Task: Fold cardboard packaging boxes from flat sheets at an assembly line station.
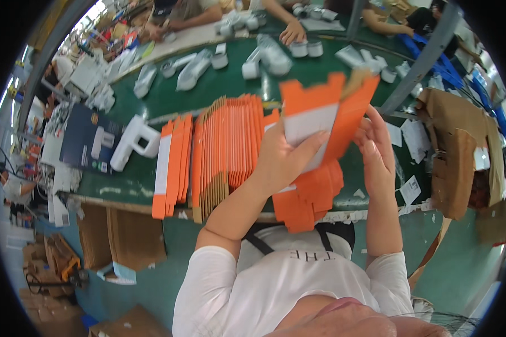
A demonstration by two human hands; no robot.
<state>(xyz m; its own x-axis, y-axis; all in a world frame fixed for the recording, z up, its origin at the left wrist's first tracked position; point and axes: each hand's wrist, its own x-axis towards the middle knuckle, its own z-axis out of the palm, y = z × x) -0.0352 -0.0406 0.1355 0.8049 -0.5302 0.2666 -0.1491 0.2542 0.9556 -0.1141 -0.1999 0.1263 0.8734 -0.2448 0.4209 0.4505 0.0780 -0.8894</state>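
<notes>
My left hand grips an unfilled folding carton, orange with a white panel, its thumb lying across the white face. The carton stands tilted above the table with its end flaps up, the upper part blurred. Beside its right edge is my right hand, fingers curved and apart from the thumb; whether a fingertip touches the carton is hidden. Under my left hand lies an overlapping pile of flat orange cartons. To the left stands a tightly packed row of flat orange cartons, with several more cartons leaning beside it.
A white handheld device and a dark printed box lie at the left of the green table. Wrapped white devices line the far side, where co-workers' hands work. At right are a metal post and brown cardboard.
</notes>
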